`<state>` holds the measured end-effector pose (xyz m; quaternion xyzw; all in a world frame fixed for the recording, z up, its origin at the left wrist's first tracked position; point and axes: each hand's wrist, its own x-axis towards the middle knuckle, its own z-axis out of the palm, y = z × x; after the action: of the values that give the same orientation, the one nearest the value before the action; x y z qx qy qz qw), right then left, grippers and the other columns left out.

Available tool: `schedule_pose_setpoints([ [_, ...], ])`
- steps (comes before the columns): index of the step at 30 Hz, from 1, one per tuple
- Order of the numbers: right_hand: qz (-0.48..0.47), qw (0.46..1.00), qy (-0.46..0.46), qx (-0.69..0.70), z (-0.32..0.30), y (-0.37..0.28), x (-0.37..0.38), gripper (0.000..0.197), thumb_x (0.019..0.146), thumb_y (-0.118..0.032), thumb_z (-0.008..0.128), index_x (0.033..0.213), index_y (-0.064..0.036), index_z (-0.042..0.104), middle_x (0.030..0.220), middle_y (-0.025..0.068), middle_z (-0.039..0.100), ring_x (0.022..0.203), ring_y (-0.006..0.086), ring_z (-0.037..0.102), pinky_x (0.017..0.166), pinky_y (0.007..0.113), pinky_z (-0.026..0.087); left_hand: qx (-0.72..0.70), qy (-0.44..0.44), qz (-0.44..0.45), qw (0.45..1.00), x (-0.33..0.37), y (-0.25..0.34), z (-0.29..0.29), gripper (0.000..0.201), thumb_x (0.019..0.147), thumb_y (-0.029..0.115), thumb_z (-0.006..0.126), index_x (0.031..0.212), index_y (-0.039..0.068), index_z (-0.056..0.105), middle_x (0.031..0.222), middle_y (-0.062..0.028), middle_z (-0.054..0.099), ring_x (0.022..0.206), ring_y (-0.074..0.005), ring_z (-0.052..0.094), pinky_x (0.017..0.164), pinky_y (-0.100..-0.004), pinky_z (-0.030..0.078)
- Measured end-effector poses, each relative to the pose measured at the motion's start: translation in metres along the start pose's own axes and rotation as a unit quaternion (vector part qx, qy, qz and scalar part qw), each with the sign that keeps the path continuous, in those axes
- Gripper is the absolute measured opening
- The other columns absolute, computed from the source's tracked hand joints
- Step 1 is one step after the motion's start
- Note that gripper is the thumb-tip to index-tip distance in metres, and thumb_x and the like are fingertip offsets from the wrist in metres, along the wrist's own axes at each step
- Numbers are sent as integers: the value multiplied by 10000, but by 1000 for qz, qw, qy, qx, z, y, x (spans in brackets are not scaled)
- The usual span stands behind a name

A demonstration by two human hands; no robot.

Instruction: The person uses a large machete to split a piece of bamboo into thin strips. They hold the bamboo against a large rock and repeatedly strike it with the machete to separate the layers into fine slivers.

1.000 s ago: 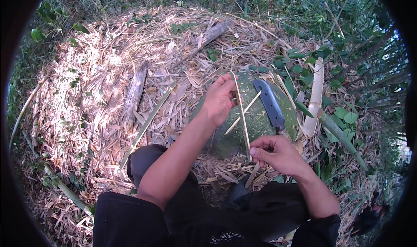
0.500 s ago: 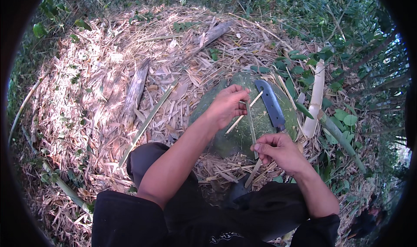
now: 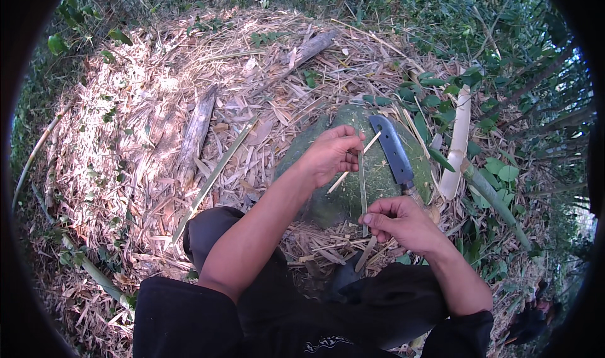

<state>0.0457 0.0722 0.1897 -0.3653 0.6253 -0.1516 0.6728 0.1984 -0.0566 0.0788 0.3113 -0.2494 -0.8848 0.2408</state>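
A thin green bamboo strip point(image 3: 363, 185) stretches between my two hands, over a mossy green rock point(image 3: 328, 200). My left hand point(image 3: 333, 151) pinches its far end between thumb and fingers. Lower down, my right hand point(image 3: 398, 221) pinches the near end between thumb and forefinger. On the rock, just right of the strip, lies a cleaver-like knife point(image 3: 394, 149) with a dark, holed blade; its handle points toward my right hand, which partly hides it. A pale split stick point(image 3: 372, 141) lies on the rock, passing behind the strip.
A long green bamboo slat point(image 3: 214, 175) lies on the dry leaf litter at left, near a weathered log point(image 3: 198, 128). At right are a pale split bamboo piece point(image 3: 456, 144) and a green bamboo pole point(image 3: 498, 204). Leafy plants border the far side.
My right hand has shifted slightly down and left, so the strip hangs straighter. My left hand has barely moved. The knife has stayed in place.
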Motion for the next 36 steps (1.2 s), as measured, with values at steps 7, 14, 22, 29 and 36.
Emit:
schedule_pose_setpoints([
  [7, -30, 991, 58, -116, -3, -3, -4, 267, 863, -234, 729, 958, 7, 668, 750, 14, 614, 696, 89, 566, 647, 273, 467, 50, -43, -18, 998, -1, 0, -1, 209, 870, 108, 629, 1063, 76, 557, 812, 7, 599, 639, -79, 602, 596, -248, 524],
  [14, -355, 799, 220, -434, 9, -23, -20, 1162, 535, -423, 918, 1452, -75, 296, 1444, 298, 257, 1376, 465, 239, 1099, 655, 186, 121, -104, -51, 986, -8, 1, 3, 223, 860, 104, 652, 1062, 49, 574, 801, -1, 597, 635, -83, 606, 582, -238, 525],
  [22, -335, 737, 93, -580, 31, -6, -16, 1297, 492, -595, 857, 1536, -176, 212, 1550, 335, 53, 1447, 523, 38, 1108, 707, 110, 172, -184, 10, 968, -10, -16, 11, 187, 848, 105, 649, 1003, 17, 592, 805, -19, 589, 653, -106, 591, 577, -254, 512],
  [29, -297, 730, 83, -610, 26, -8, -9, 1302, 473, -689, 808, 1499, -91, 275, 1550, 352, 37, 1440, 545, 4, 1131, 683, 47, 294, -170, -6, 940, -23, -6, 30, 250, 810, 99, 652, 1029, -17, 617, 986, -79, 636, 809, -150, 616, 655, -291, 523],
  [36, -291, 757, 81, -579, 25, 0, -2, 1380, 459, -649, 848, 1543, -106, 191, 1574, 314, 15, 1453, 510, 52, 1142, 653, 111, 341, -162, 52, 925, -20, -18, 18, 326, 808, 97, 663, 1117, 2, 619, 1077, -90, 632, 923, -158, 577, 768, -330, 510],
])
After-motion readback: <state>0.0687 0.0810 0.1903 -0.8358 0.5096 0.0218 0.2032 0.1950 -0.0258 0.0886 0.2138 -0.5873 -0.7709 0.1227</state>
